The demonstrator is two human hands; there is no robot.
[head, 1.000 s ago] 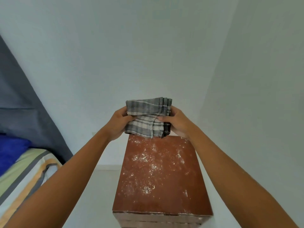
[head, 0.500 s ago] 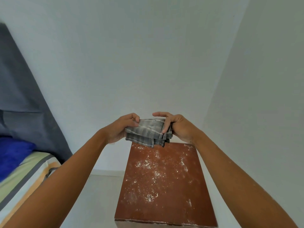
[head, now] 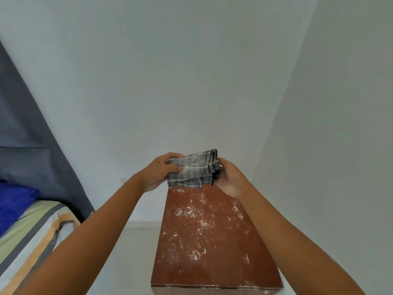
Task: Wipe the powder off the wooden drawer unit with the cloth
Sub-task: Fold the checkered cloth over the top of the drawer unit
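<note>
Hiding the drawer unit's (head: pixel 214 237) far edge, the folded cloth (head: pixel 192 169) sits clamped between left hand (head: pixel 157 173) and right hand (head: pixel 230 180); powder (head: pixel 194 235) speckles its top, bed (head: pixel 32 226) at left.

I see both bare forearms reaching forward from the bottom corners and converging toward the middle of the view. My left hand (head: pixel 158 174) has its fingers curled over the top and its thumb pressed across the front of what it grips. My right hand (head: pixel 230 180) faces it with the palm turned inward, and its fingers are mostly hidden behind the held bundle. The two hands sit close together at about the same height.
</note>
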